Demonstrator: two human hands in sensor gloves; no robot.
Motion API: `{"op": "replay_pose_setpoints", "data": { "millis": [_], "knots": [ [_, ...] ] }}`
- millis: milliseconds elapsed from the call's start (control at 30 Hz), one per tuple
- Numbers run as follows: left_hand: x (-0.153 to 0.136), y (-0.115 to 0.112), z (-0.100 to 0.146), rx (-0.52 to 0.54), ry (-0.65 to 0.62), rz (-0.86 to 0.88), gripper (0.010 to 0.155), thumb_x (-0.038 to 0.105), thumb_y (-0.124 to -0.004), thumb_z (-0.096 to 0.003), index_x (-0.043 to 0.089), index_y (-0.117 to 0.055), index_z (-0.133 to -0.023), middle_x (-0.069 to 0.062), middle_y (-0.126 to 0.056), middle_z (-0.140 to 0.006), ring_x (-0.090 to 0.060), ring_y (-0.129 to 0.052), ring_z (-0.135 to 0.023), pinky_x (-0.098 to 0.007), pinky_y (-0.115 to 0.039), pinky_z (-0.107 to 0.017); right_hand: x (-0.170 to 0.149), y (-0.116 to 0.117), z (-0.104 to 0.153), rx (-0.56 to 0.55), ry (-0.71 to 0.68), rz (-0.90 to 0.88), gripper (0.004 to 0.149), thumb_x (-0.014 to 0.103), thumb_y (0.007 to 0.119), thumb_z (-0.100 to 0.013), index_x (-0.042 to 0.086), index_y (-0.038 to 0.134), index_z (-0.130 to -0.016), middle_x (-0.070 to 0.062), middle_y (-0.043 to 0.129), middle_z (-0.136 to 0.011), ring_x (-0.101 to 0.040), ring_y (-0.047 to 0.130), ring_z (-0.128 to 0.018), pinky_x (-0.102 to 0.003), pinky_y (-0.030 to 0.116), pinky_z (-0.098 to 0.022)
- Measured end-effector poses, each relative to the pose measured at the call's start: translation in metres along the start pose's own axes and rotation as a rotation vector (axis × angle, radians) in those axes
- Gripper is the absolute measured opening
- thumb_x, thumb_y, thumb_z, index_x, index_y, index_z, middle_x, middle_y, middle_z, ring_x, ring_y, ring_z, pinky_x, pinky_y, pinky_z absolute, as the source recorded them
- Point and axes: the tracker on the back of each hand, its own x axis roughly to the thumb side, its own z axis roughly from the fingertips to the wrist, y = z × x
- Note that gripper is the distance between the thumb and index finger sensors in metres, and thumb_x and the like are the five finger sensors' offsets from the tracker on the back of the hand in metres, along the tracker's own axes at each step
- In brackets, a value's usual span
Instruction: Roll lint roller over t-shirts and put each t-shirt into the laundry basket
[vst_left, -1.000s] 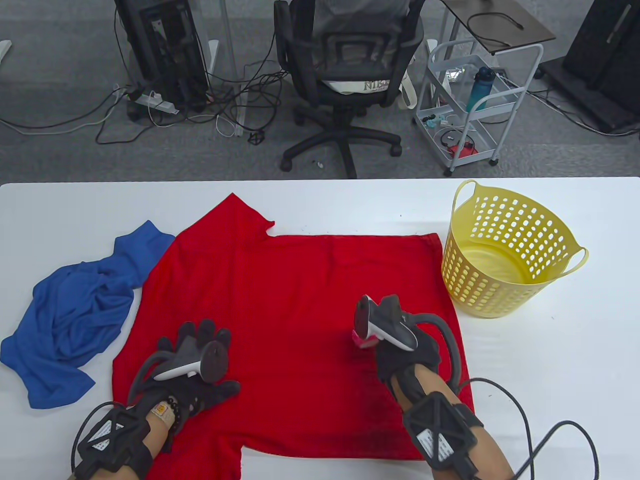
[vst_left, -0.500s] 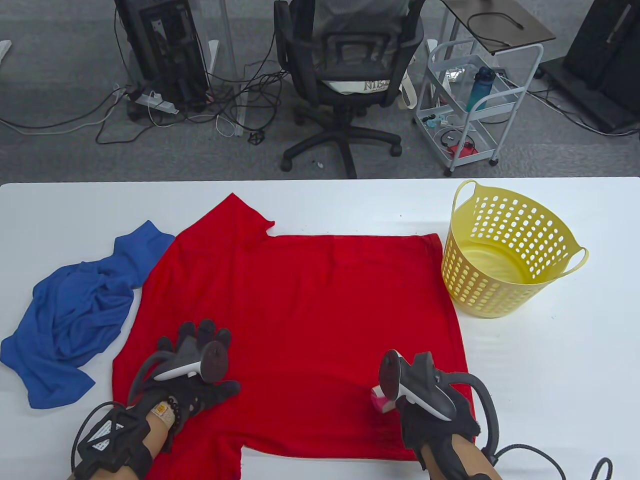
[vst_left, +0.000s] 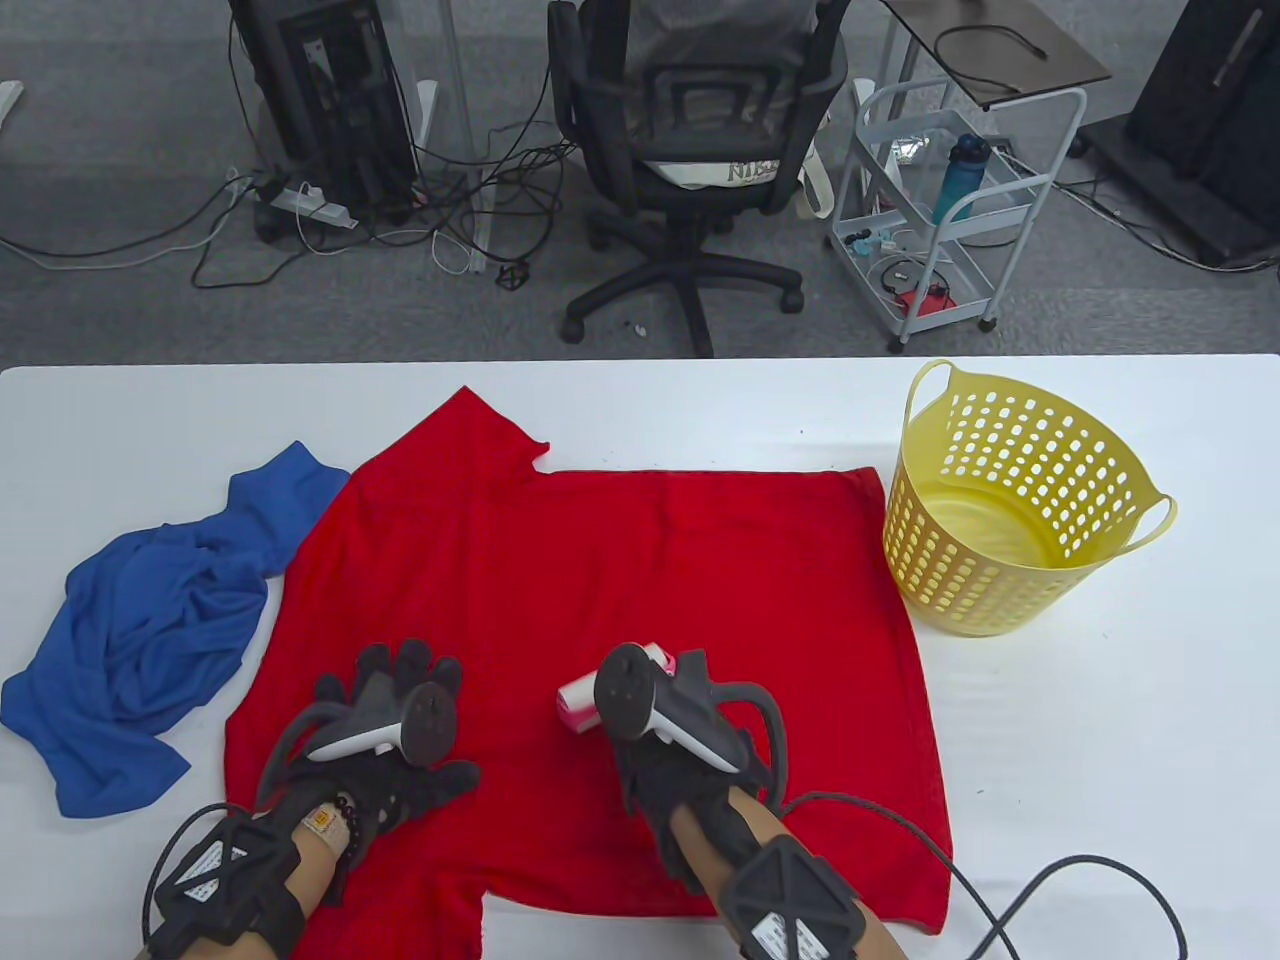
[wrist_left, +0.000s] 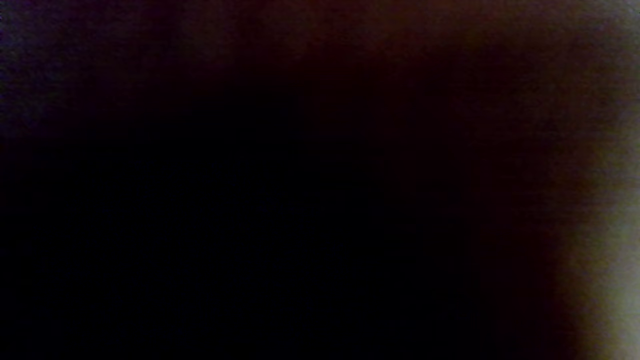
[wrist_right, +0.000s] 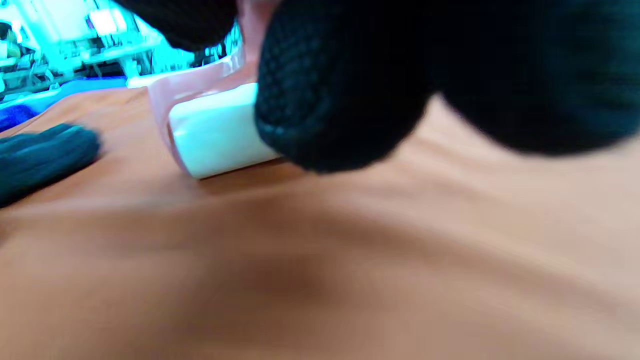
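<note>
Lint roller (vst_left: 580, 700) now leftward, mid-shirt.

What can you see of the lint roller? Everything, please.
The lint roller is small, with a white cylindrical roll in a pink frame. Most of it is hidden under the right hand, whose fingers curl round it; the handle is not visible. The right wrist view shows the roll lying against the red t-shirt, near the shirt's front middle. It sits to the right of the left hand, apart from it.

We see white desk (vst_left: 640, 400). On it: red shirt (vst_left: 600, 560) spread flat at centre, blue shirt (vst_left: 150, 620) crumpled left, touching red; yellow basket (vst_left: 1010, 500) upright right.
</note>
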Motion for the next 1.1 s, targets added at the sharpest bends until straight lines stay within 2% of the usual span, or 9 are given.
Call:
{"op": "replay_pose_setpoints", "data": {
  "millis": [133,267,367,467,600,800,867,967,1100],
  "knots": [
    [0.0,0.0,0.0,-0.001,0.0,0.0,0.104,0.079,-0.031,-0.0306,0.024,0.033,-0.091,-0.02,0.036,-0.101,-0.058,0.023,-0.092,-0.087,-0.006,-0.056,0.014,0.001,-0.055,-0.039,0.057,0.003,0.062,0.042,0.067,-0.046,0.009,0.055,-0.096,-0.014,0.087,-0.063,-0.012,0.099,-0.016,-0.028,0.093,-0.006],
    [0.0,0.0,0.0,-0.001,0.0,0.001,0.104,0.079,-0.031,-0.0306,0.024,0.033,-0.091,-0.02,0.036,-0.101,-0.058,0.023,-0.092,-0.087,-0.006,-0.056,0.031,-0.005,-0.103,0.013,0.168,-0.05,0.062,0.042,0.067,-0.047,0.011,0.051,-0.098,-0.014,0.086,-0.063,-0.011,0.096,-0.016,-0.029,0.092,-0.007],
    [0.0,0.0,0.0,-0.001,0.001,0.0,0.104,0.079,-0.031,-0.0307,0.024,0.033,-0.091,-0.02,0.036,-0.101,-0.058,0.023,-0.092,-0.087,-0.006,-0.056,0.039,-0.004,-0.119,0.007,0.211,-0.07,0.062,0.042,0.067,-0.047,0.011,0.051,-0.098,-0.013,0.086,-0.062,-0.011,0.096,-0.015,-0.029,0.092,-0.007],
    [0.0,0.0,0.0,-0.001,0.001,0.001,0.104,0.079,-0.031,-0.0306,0.024,0.033,-0.091,-0.02,0.036,-0.101,-0.058,0.023,-0.092,-0.087,-0.006,-0.056,0.04,-0.003,-0.118,0.013,0.199,-0.033,0.062,0.043,0.067,-0.047,0.011,0.05,-0.098,-0.013,0.086,-0.062,-0.011,0.095,-0.015,-0.029,0.091,-0.007],
    [0.0,0.0,0.0,-0.001,0.001,0.002,0.104,0.079,-0.031,-0.0307,0.024,0.033,-0.091,-0.02,0.036,-0.101,-0.058,0.023,-0.092,-0.087,-0.006,-0.056,0.034,-0.009,-0.089,0.106,0.113,0.074,0.063,0.043,0.066,-0.047,0.01,0.05,-0.098,-0.013,0.086,-0.061,-0.011,0.095,-0.015,-0.029,0.091,-0.007],
    [0.0,0.0,0.0,-0.001,0.001,0.002,0.104,0.079,-0.031,-0.0305,0.024,0.033,-0.091,-0.019,0.036,-0.101,-0.058,0.023,-0.092,-0.087,-0.006,-0.056,0.006,-0.015,-0.013,0.27,0.019,0.138,0.063,0.043,0.065,-0.048,0.009,0.049,-0.099,-0.014,0.085,-0.061,-0.011,0.095,-0.015,-0.029,0.091,-0.007],
    [0.0,0.0,0.0,-0.001,0.002,0.001,0.104,0.079,-0.031,-0.0306,0.024,0.033,-0.091,-0.02,0.036,-0.101,-0.058,0.023,-0.092,-0.087,-0.006,-0.057,-0.006,-0.015,0.023,0.317,-0.016,0.176,0.063,0.043,0.064,-0.049,0.009,0.048,-0.1,-0.014,0.086,-0.061,-0.011,0.095,-0.015,-0.029,0.091,-0.008],
    [0.0,0.0,0.0,-0.001,0.002,0.0,0.104,0.079,-0.031,-0.0305,0.024,0.033,-0.091,-0.02,0.036,-0.101,-0.058,0.023,-0.092,-0.087,-0.006,-0.056,-0.018,-0.014,0.066,0.345,-0.049,0.246,0.063,0.043,0.064,-0.049,0.009,0.05,-0.1,-0.014,0.087,-0.06,-0.011,0.096,-0.015,-0.029,0.092,-0.007],
    [0.0,0.0,-0.001,-0.001,0.002,0.0,0.104,0.079,-0.031,-0.0304,0.024,0.033,-0.091,-0.02,0.036,-0.101,-0.058,0.023,-0.092,-0.087,-0.006,-0.057,-0.032,-0.01,0.102,0.331,-0.077,0.261,0.063,0.043,0.063,-0.048,0.009,0.05,-0.1,-0.014,0.087,-0.061,-0.011,0.097,-0.016,-0.029,0.092,-0.008]
  ]
}}
